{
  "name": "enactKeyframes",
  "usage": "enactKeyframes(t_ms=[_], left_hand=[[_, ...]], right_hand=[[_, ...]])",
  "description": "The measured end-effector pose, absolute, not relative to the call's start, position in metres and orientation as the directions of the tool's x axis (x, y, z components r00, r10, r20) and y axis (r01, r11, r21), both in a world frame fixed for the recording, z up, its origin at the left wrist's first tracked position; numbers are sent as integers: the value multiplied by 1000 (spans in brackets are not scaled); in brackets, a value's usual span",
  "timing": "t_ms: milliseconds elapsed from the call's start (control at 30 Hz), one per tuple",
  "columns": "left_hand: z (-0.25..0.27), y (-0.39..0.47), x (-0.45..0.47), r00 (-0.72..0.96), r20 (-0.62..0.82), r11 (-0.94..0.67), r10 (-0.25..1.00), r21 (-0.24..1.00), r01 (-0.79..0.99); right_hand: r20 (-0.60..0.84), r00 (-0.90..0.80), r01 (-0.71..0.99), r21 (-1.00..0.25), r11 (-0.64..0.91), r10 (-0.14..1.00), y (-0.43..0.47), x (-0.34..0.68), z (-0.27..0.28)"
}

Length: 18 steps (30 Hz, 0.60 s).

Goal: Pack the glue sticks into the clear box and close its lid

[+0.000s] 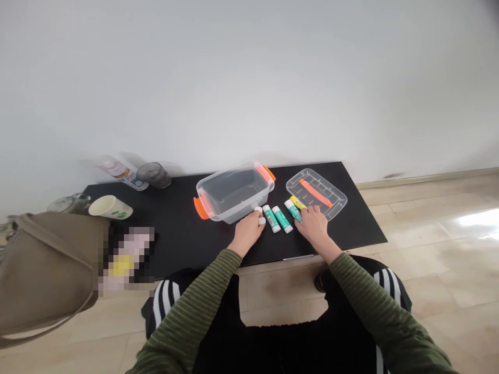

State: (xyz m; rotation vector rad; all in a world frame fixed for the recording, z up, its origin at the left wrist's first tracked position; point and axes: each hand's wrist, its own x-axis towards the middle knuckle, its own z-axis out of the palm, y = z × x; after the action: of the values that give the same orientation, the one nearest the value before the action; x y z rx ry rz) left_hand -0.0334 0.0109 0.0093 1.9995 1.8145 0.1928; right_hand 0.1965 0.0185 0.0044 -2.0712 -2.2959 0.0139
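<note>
On the black table, my left hand (247, 231) curls over a mostly hidden glue stick; white ends (261, 221) poke out at its fingertips. Just right of it, two green-and-white glue sticks (272, 218) lie side by side. My right hand (313, 224) has its fingers closed on another green glue stick (292, 210). Against those fingers lies a yellow stick (297, 202), partly covered by the hand. Behind my left hand stands a clear plastic box (230, 212) without its lid, with orange latches at both ends. Its clear lid (338, 196), with an orange handle, lies flat beyond my right hand.
On the table's left are a tipped-looking paper cup (110, 208), a dark glass (154, 175) and a white spray can (122, 172) by the wall. A brown bag (50, 265) and a blurred-out item (127, 257) sit at the near left. The table edge (280, 258) runs before my knees.
</note>
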Motion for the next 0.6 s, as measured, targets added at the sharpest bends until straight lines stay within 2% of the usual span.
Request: enactKeyframes(t_ms=[67,200,300,600], left_hand=[[8,11,-33,133,-193,-47,972,396,917],[6,10,-33,137,-204,-49,969,387,921],[6,10,-32,153,-204,-66,967,380,922],[11,10,-31,160,-212,-73,964,371,926]], right_hand=[[58,-121,991,-51,124,991,18,195,5],[129,-252,954,-133,269,959,14,189,8],[113,-316,926,-179,332,942,11,182,7],[21,-312,938,-152,312,950,11,169,-1]])
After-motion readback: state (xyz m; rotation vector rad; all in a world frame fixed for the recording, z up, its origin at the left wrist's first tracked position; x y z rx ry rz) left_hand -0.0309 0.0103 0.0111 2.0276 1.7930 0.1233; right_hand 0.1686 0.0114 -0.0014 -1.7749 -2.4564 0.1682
